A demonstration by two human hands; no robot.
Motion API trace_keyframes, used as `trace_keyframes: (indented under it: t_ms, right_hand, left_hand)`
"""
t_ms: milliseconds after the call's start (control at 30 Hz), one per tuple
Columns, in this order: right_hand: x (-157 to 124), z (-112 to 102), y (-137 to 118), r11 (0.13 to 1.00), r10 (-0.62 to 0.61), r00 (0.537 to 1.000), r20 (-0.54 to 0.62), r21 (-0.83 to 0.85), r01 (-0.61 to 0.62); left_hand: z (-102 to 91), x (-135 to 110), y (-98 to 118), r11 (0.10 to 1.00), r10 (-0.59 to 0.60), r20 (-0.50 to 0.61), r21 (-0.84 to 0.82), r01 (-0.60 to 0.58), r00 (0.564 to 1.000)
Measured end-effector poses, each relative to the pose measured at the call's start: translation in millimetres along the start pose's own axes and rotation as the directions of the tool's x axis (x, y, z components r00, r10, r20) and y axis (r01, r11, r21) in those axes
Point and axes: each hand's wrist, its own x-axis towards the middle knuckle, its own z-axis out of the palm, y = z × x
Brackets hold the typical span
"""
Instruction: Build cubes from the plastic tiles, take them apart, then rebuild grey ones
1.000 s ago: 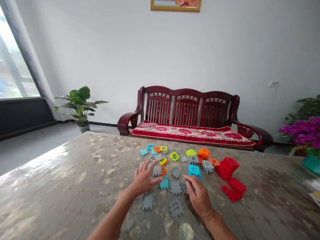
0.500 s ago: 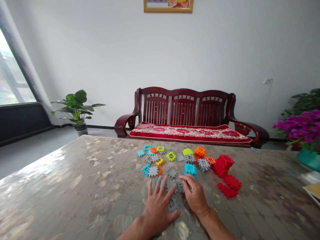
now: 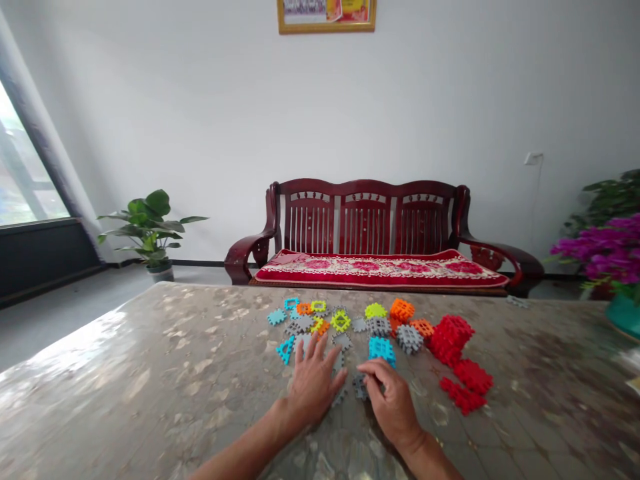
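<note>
On a glossy, mottled grey-brown tabletop (image 3: 150, 387), a toothed blue plastic triangle (image 3: 285, 349) sits at ten o'clock from the left hand (image 3: 316, 381); stacked blue square plastic tiles (image 3: 381, 350) at twelve from the right hand (image 3: 394, 404), a grey latticed plastic tile (image 3: 359, 387) at its ten. The left splays palm-down, gripping nothing visible; the right curls, thumb near forefinger, hold unclear.

the left hand (image 3: 313, 380) has open tabletop (image 3: 150, 380) leftward; blue pieces (image 3: 381, 349) (stacked) bar the right hand (image 3: 395, 398) ahead.
</note>
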Motion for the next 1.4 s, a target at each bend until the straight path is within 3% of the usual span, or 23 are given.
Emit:
trace_keyframes:
  t_ms: [100,167,233,300,433,533,700,967,1067,1133,1200,1333,1400]
  right_hand:
    - [0.4,0.9,-1.7,1.0,0.005,1.0,-0.006,0.008,-0.005]
    - [0.8,1.9,-2.1,1.0,0.01,1.0,-0.012,0.012,-0.01]
    - [0.9,3.0,-2.1,1.0,0.003,1.0,-0.012,0.013,-0.003]
    - [0.3,4.2,-1.8,1.0,-0.017,1.0,0.0,0.003,0.017]
    - [-2.3,6.0,1.2,0.996,-0.073,0.994,0.082,-0.038,0.077]
    - [-3.9,6.6,4.6,0.995,-0.074,0.987,0.141,-0.06,0.083]
    - [-4.3,7.2,6.2,0.997,-0.056,0.985,0.165,-0.046,0.064]
    - [-2.1,5.8,1.3,0.999,-0.003,0.984,0.178,-0.034,0.009]
    - [-1.4,6.1,1.3,1.0,-0.001,0.986,0.165,-0.025,0.005]
    - [-1.3,6.6,1.7,1.0,-0.001,0.988,0.156,-0.019,0.004]
    - [-1.5,7.2,2.1,1.0,0.001,0.989,0.151,-0.019,0.001]
    - [-1.9,6.8,2.1,1.0,0.018,0.99,0.137,-0.028,-0.015]
    - [-1.6,6.1,1.7,1.0,0.019,0.991,0.136,-0.025,-0.016]
  left_hand:
    - [-3.3,40.8,-18.2,0.998,-0.008,-0.094,0.059,0.014,0.996]
    - [-4.6,71.7,-36.0,0.991,-0.082,-0.109,0.095,0.093,0.991]
    - [-5.1,100.5,-56.7,0.979,-0.16,-0.058,0.119,0.166,0.985]
    - [-4.8,122.9,-78.5,0.945,-0.301,0.011,0.135,0.297,0.954]
    - [-0.3,142.6,-112.9,0.901,-0.43,0.097,0.113,0.419,0.898]
    - [5.8,140.0,-122.4,0.907,-0.42,0.143,0.079,0.413,0.896]
    - [8.7,123.5,-117.0,0.948,-0.319,0.146,0.039,0.317,0.936]
    - [-8.6,108.3,-96.7,0.974,-0.227,0.057,-0.008,0.228,0.972]
    - [-9.0,113.5,-76.4,0.999,-0.034,0.02,-0.039,0.034,0.999]
    - [-4.7,118.1,-59.8,0.981,0.183,0.011,-0.062,-0.182,0.983]
    - [2.3,122.4,-44.4,0.938,0.344,0.041,-0.069,-0.341,0.938]
    - [16.1,125.2,-28.5,0.905,0.424,0.17,-0.051,-0.422,0.889]
    - [18.4,122.5,-29.1,0.901,0.432,0.176,-0.046,-0.431,0.885]
